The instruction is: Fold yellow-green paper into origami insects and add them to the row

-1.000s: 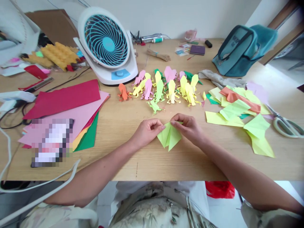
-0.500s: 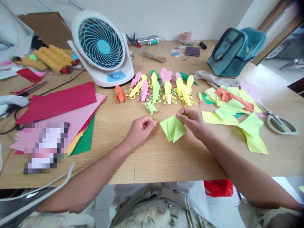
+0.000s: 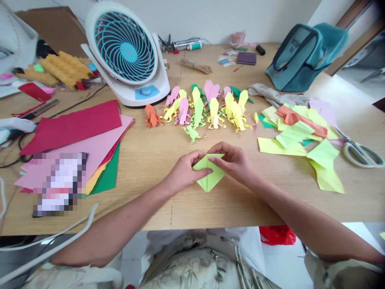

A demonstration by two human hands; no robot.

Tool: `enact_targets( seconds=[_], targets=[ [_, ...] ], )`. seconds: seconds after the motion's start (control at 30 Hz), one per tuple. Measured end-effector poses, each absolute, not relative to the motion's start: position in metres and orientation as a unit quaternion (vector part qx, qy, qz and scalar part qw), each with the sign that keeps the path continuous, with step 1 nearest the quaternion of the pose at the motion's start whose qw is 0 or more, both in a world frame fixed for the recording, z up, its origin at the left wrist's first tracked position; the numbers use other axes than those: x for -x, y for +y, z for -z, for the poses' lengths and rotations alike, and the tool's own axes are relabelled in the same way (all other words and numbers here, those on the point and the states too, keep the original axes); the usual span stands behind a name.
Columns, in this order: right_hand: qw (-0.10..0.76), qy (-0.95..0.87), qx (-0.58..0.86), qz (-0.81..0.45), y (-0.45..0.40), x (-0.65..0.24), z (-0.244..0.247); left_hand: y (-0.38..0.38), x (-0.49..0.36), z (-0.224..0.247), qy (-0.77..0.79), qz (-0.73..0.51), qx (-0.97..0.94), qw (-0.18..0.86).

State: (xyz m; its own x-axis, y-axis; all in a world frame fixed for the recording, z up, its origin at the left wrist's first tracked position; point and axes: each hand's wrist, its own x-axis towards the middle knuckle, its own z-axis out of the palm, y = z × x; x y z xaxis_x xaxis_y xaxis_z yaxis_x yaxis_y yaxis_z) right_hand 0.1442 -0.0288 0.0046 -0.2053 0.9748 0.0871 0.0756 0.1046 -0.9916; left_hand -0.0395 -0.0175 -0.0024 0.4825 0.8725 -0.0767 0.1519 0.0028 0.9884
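A light green folded paper [image 3: 209, 178] is held between both hands over the table, its lower corner pointing toward me. My left hand [image 3: 186, 170] pinches its left side, the thumb lying across the front. On the upper right edge, my right hand [image 3: 233, 162] is closed, thumb on the face of the paper and fingers behind. Just beyond the hands stand several small folded paper figures; a light green one [image 3: 192, 133] is nearest, an orange one [image 3: 152, 115] is at the left, and a yellow one [image 3: 214, 112] is in the middle.
A white fan [image 3: 128, 52] stands behind at the left, near stacked coloured sheets [image 3: 75, 126] and a blurred-out flat object [image 3: 60, 184]. Paper scraps [image 3: 293, 132] and scissors [image 3: 357, 152] lie at the right. A teal bag [image 3: 300, 60] is at the back right.
My left hand, previously apart from the paper, now grips it. My right hand has moved the paper left, and its spread flaps now form a flatter diamond shape. The camera view has shifted slightly.
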Motion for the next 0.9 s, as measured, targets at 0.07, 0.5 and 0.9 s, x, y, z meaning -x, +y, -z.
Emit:
enact_targets(
  seconds=[0.07,0.5,0.9],
  targets=[
    [0.446,-0.583,0.428,-0.527,-0.026,-0.146,-0.005,-0.013,0.042,0.003,0.412,-0.333,-0.617,0.582],
    [0.424,-0.569,0.47,-0.525,-0.026,-0.144,0.007,-0.005,0.044,0.008,0.409,-0.357,-0.588,0.599],
    [0.455,-0.653,0.472,-0.379,-0.023,-0.166,-0.008,0.001,0.059,-0.006,0.381,-0.224,-0.662,0.605]
  ],
)
